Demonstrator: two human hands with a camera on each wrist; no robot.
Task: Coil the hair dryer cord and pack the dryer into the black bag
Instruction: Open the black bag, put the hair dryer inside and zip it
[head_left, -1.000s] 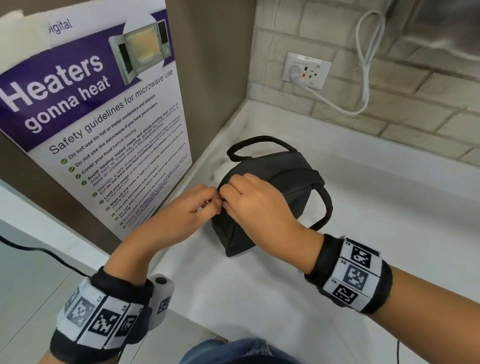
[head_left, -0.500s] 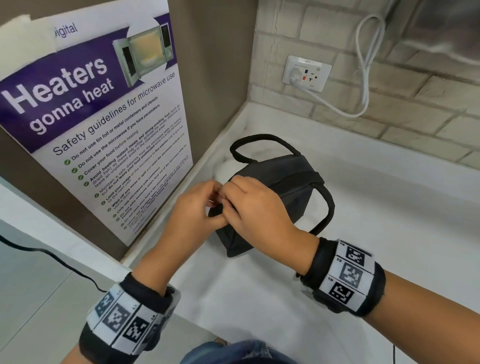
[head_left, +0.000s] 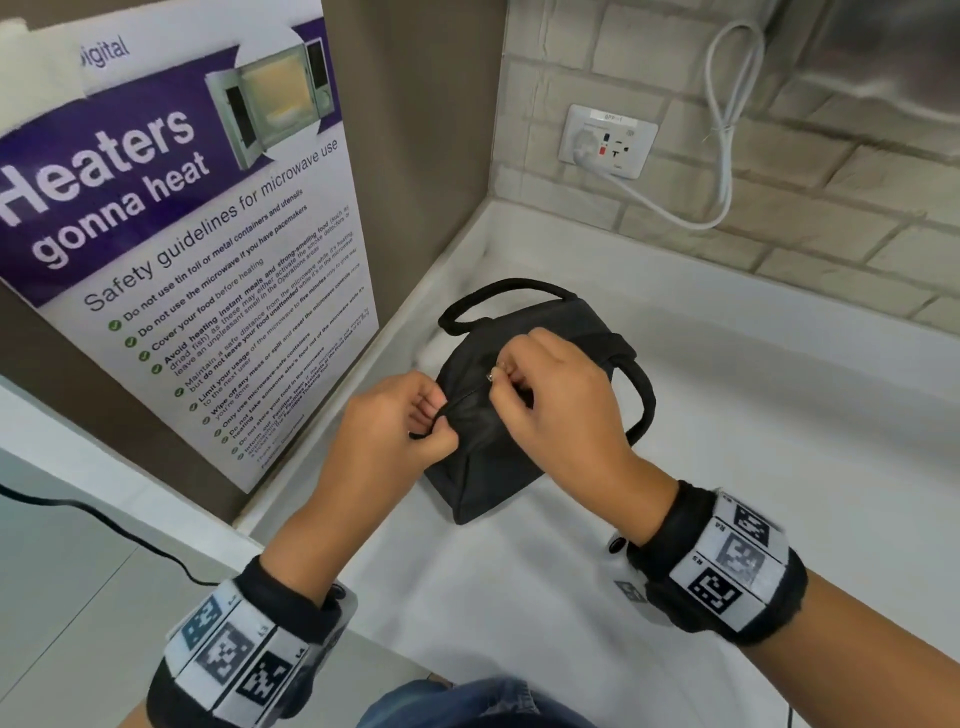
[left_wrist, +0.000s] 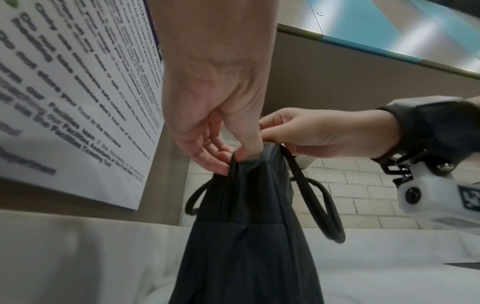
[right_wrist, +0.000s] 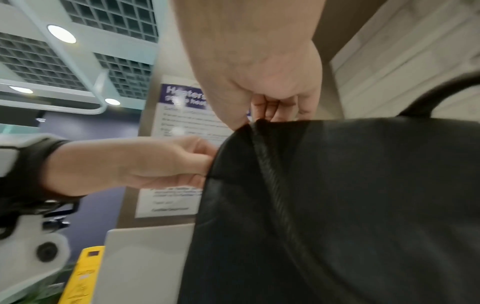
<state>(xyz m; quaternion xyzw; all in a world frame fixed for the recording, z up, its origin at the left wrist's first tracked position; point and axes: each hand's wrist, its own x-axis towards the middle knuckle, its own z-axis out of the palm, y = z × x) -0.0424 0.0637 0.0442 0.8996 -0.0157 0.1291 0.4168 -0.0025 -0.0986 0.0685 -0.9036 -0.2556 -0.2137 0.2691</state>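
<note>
Poster (head_left: 176, 228), wall-mounted, left of counter: purple banner reading "Heaters gonna heat", heading "Safety guidelines for microwave use". White counter (head_left: 727, 467), corner section. Black bag (head_left: 498, 457): soft fabric, two looped handles, standing on counter near the corner. Left hand (head_left: 395, 431): pinches bag's near top end. Right hand (head_left: 561, 410): pinches small metal zip pull (head_left: 492, 375).

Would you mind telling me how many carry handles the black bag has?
2. One handle arches over the far left side of the bag, towards the poster; the other handle hangs off its right side, beyond the right hand. None seems hidden.
</note>
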